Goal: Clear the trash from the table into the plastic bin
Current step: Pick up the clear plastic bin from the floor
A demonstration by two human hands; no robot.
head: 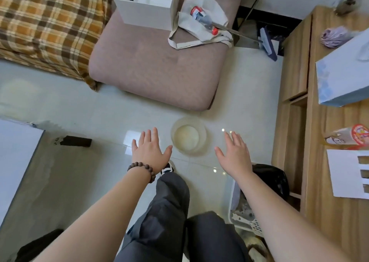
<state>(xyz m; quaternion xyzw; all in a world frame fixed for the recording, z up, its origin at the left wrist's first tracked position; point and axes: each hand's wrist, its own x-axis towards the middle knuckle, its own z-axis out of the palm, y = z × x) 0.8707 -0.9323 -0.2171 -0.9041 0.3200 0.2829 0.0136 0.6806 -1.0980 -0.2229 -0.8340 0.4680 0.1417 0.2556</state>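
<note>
Your left hand (150, 149) sits at lower centre of the frame, palm down, fingers spread apart and gripping nothing; a brown bead bracelet (144, 170) circles its wrist. Your right hand (234, 154) sits to the right of it, likewise flat, fingers apart and empty. Between the two hands, slightly above them in the frame, stands a clear round plastic container (189, 135) on the glass table (79, 166); neither hand touches it. Through the glass you see dark trousers (169, 212) and a shoe (168, 167). At lower right, beside the wooden desk (319, 182), stands a white slotted plastic bin (242, 220), partly hidden by your right forearm. A black-lined bin (273, 180) stands just above it.
</note>
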